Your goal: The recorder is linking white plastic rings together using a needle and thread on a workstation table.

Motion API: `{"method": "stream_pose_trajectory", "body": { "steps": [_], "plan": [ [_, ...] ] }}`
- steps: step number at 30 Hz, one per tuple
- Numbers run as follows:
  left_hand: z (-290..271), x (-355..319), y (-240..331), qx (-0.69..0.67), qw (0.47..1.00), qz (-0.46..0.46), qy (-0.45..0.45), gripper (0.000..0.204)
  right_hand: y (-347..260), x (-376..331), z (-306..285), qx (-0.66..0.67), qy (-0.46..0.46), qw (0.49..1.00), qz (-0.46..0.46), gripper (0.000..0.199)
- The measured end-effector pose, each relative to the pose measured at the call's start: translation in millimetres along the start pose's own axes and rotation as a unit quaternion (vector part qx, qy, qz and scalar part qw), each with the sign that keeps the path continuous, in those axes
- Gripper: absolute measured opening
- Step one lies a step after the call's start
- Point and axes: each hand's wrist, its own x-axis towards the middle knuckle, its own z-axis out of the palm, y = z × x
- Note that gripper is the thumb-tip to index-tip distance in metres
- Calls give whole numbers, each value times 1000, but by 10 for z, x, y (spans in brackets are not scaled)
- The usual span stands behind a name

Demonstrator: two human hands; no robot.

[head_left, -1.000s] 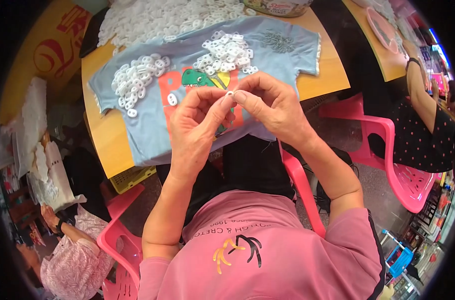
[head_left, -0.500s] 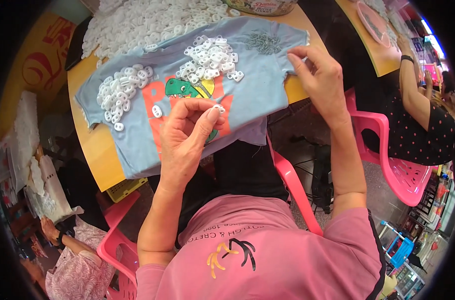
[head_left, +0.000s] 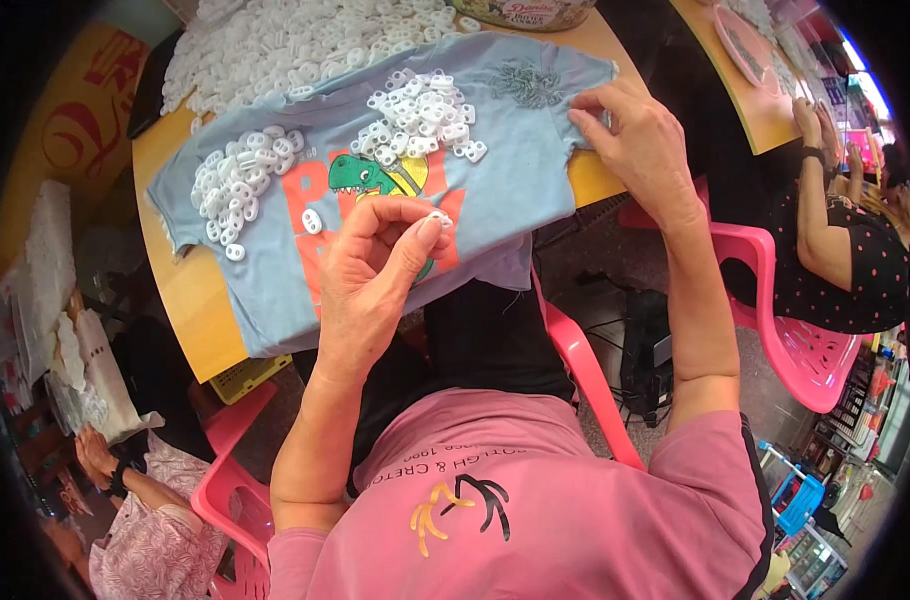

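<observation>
My left hand (head_left: 370, 265) is closed in a pinch on a small white plastic piece (head_left: 441, 219), held above the front of a light blue T-shirt (head_left: 515, 190) spread on the table. At the right sleeve, my right hand (head_left: 630, 140) has thumb and forefinger close together in a pinch. Whatever lies between those fingertips is too small to make out. Just left of them is a heap of tiny grey metal pieces (head_left: 528, 84), perhaps springs. White two-hole plastic pieces (head_left: 415, 115) are heaped mid-shirt, and oval white plastic pieces (head_left: 243, 180) at the left. One oval piece (head_left: 313, 221) lies apart.
A large mass of white plastic pieces (head_left: 295, 45) covers the back of the yellow table (head_left: 190, 325), beside a round tin (head_left: 525, 12). Pink chairs (head_left: 585, 370) stand close around. Other people sit at the left (head_left: 160, 530) and right (head_left: 835, 240).
My right hand has shifted slightly left, toward the grey metal pieces. My left hand stays nearly still with its white piece. The co-worker's arm at the right has moved.
</observation>
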Motion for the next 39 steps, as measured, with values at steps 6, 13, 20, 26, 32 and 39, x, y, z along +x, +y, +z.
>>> {"method": "stream_pose_trajectory", "body": {
  "steps": [6,13,20,26,32,39],
  "plan": [
    [-88,-76,32,5,1000,-4,2,12,-149,19,-2,-44,-44,998,-13,15],
    [-174,-134,54,-5,1000,-8,2,16,-266,-85,-43,0,-2,1000,-9,15],
    [-148,-195,43,-7,1000,-8,8,16,-236,-154,-78,-54,-21,997,-48,13],
    [-162,-226,54,-6,1000,-5,8,16,-260,-78,-110,-72,-39,992,-97,14],
    [-304,-288,73,-13,1000,-3,13,14,-478,-101,-61,142,-40,988,38,10],
    [-344,-290,81,-106,994,-5,-11,12,-977,-362,71,503,-83,855,92,27]
  ]
}}
